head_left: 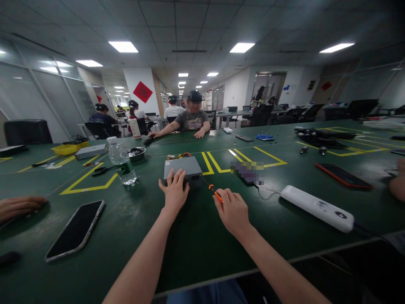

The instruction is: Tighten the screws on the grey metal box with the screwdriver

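Note:
A grey metal power supply unit (191, 166) lies on the green table, with a bundle of coloured wires (179, 156) behind it. My left hand (175, 190) grips its near side, fingers spread over the top; the thumb is partly hidden. In my closed right hand (232, 209) is an orange and black screwdriver (215, 193). Its thin shaft points up and left toward the unit's right side. Whether the tip touches the unit or a screw is too small to tell.
Left of the unit stand a water bottle (122, 162) and a dark bowl (136, 153). Phones lie at left (76, 230) and right (343, 175). A white power strip (316, 207) is on the right. Another person (193, 120) sits opposite; other people's hands show at both sides.

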Motion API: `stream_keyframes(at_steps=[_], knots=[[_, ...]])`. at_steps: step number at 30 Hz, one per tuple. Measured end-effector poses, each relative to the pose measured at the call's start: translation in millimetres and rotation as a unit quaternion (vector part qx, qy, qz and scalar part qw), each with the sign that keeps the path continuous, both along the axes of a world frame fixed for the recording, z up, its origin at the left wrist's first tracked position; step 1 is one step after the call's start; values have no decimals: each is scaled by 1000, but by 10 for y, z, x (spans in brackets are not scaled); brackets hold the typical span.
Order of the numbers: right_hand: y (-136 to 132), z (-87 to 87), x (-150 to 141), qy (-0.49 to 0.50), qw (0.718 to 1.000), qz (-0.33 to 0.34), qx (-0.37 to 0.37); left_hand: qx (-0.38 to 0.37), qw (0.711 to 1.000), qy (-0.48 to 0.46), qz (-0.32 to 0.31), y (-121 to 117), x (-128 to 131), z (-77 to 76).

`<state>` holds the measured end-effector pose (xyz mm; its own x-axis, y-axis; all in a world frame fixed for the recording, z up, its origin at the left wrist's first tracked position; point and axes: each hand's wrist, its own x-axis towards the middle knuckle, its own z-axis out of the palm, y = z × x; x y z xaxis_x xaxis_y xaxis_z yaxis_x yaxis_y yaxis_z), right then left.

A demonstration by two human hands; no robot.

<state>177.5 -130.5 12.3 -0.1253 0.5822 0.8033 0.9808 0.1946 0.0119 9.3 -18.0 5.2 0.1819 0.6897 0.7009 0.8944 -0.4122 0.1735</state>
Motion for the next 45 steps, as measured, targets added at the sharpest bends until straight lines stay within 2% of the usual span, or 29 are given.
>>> stream_keyframes(at_steps=[6,15,20,27,33,38,41,45], knots=[[-113,13,-90,29,999,11,-20,-46,999,25,-12,-79,-83,74],[-404,-135,-196,8,999,36,-10,-55,995,54,-66,-328,-392,105],[-469,-108,-248,24,999,1,-32,-37,991,87,-90,-349,-468,89],[-460,-152,-401,12,998,3,-56,-30,991,97,-92,-313,-495,58],[-422,-30,-433,48,997,-14,-57,-2,996,59,-72,-285,-421,21],[-426,27,-472,73,996,23,-51,37,999,15,-21,-303,-205,41],[-404,48,-479,69,996,46,-41,44,999,8,-31,-271,-135,44],[-354,108,-450,95,994,42,-26,36,998,-6,-49,-195,-169,23]])
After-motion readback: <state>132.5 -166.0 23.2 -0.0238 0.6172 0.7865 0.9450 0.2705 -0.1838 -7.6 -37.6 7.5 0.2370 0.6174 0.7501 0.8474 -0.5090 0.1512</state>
